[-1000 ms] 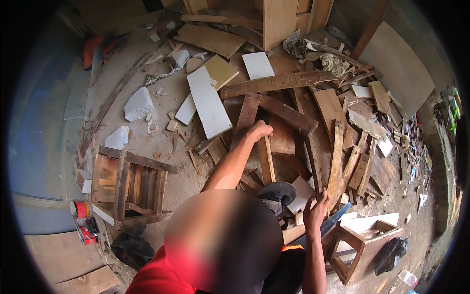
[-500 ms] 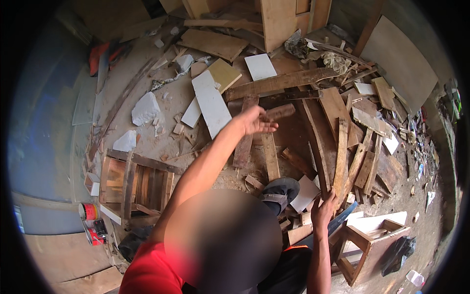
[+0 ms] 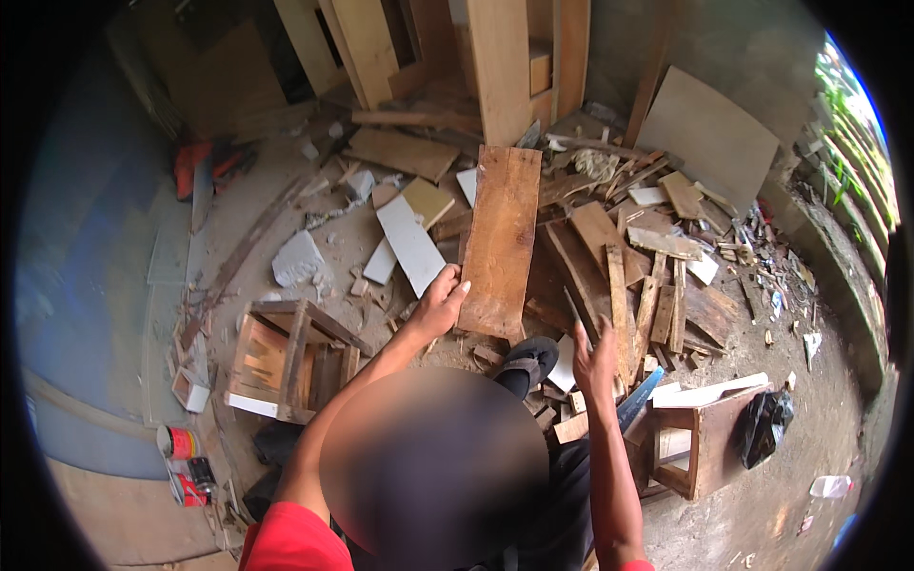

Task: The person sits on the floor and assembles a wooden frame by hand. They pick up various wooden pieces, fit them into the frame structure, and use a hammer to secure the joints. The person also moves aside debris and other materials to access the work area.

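A reddish-brown wooden board (image 3: 502, 238) stands raised in front of me, its broad face toward me. My left hand (image 3: 442, 303) grips its lower left edge, thumb on the face. Away from the board, to its lower right, my right hand (image 3: 596, 360) has its fingers stretched and apart, with nothing plainly in it. Behind that hand lie narrow wooden strips (image 3: 621, 305) in a loose pile. A blue-bladed tool (image 3: 640, 398), apparently a handsaw, rests just right of my right wrist. My shoe (image 3: 533, 362) is below the board.
A wooden frame box (image 3: 297, 357) stands at left, and a smaller one (image 3: 700, 447) at right beside a black plastic bag (image 3: 764, 423). White boards (image 3: 411, 249), a white chunk (image 3: 298, 259) and scrap wood cover the floor. Tall panels (image 3: 500, 76) stand at the back; red cans (image 3: 178, 443) sit at left.
My left hand, earlier reaching out over the pile, now holds the wooden board upright closer to me. My right hand has let go of a wooden strip and moved up slightly left. The view has tilted up.
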A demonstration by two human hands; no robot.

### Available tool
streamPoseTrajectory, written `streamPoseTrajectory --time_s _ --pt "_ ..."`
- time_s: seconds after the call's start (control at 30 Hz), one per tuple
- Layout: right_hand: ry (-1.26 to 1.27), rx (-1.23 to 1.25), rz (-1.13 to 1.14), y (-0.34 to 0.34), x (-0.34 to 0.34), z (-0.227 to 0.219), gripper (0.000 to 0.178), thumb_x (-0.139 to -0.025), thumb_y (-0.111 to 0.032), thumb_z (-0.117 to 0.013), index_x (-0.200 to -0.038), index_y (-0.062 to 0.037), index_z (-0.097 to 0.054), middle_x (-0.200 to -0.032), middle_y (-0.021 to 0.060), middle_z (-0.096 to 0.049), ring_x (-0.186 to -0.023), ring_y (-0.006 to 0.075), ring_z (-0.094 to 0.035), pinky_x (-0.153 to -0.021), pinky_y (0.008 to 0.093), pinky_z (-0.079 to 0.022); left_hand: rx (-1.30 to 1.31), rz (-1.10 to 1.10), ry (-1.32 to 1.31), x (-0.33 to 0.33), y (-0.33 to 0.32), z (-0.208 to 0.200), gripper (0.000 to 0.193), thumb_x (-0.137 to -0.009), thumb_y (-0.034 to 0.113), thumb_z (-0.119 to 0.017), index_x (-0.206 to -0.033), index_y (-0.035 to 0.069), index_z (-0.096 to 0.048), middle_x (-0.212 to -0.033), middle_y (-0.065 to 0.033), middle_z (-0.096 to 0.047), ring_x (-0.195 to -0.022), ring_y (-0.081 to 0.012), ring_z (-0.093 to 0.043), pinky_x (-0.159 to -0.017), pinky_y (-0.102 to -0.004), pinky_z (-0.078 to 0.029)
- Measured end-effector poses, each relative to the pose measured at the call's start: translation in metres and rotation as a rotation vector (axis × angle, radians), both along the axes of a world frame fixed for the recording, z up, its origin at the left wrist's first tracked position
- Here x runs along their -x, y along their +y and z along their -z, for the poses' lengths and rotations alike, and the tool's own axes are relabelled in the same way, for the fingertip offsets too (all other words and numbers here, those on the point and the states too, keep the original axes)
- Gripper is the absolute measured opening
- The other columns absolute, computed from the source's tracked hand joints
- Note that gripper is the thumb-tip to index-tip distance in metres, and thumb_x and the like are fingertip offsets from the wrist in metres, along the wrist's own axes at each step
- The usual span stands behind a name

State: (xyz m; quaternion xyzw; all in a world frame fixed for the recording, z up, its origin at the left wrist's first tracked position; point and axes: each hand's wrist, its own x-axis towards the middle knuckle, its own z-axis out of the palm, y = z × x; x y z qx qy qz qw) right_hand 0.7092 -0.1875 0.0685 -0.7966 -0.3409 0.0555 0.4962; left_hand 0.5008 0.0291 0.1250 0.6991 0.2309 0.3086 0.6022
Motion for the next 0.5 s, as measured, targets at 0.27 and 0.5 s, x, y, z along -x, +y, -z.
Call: streamPoseTrajectory --time_s 0.27,0.5 --pt "0.459 -0.586 -0.262 0.007 0.110 -0.180 0.046 -0.105 -0.040 -0.046 -0.116 0.0041 -0.055 -0.102 0.0148 -0.064 -0.093 0.0178 -0.058 -0.083 0.0310 -0.047 -0.156 0.173 0.168 0.063 -0.099 -0.162 0.023 -0.103 0.016 -0.048 -0.119 -0.001 -0.049 -0.112 -0.0055 -0.062 -0.105 -0.0127 -0.057 -0.097 -0.0299 -0.044" --pt "0.478 -0.684 -0.099 -0.066 0.205 -0.168 0.041 -0.108 -0.036 -0.039 -0.100 0.0012 -0.054 -0.086 0.0069 -0.060 -0.079 0.0126 -0.053 -0.071 0.0305 -0.046 -0.504 -0.418 0.348 0.094 -0.222 -0.149 0.062 -0.104 0.046 -0.039 -0.070 -0.001 -0.062 -0.052 -0.0170 -0.057 -0.042 -0.0308 -0.053 -0.044 -0.0427 -0.046"
